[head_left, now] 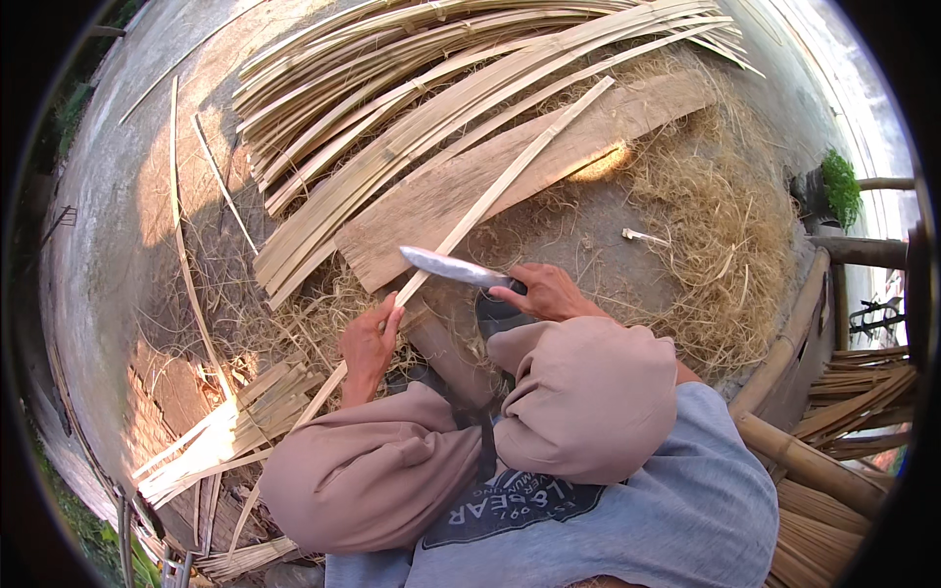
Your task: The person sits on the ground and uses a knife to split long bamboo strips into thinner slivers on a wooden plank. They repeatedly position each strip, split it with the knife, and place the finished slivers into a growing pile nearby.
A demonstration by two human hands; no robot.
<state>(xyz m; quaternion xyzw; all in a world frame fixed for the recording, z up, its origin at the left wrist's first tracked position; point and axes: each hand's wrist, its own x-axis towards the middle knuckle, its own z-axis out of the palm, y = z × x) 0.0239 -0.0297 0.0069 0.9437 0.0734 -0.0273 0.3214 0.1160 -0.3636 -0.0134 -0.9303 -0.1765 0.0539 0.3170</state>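
Observation:
My left hand (pixel 369 338) is closed round a long, pale bamboo strip (pixel 500 186). The strip slants from the lower left up to the far right, over a wide wooden plank (pixel 431 220). In my right hand (pixel 551 292) is a knife (pixel 451 267), gripped by its dark handle. Its broad blade points left and lies across the strip, just beyond my left fingers; whether the edge touches the strip I cannot tell. Both forearms are in loose brownish sleeves.
A large pile of split bamboo strips (pixel 392 88) spreads beyond the plank. Curly shavings (pixel 725 265) heap up at the right. More strips (pixel 211 441) lie at the lower left. Bamboo poles (pixel 804 461) and stacked strips (pixel 863 402) border the right side, near a potted plant (pixel 839 186).

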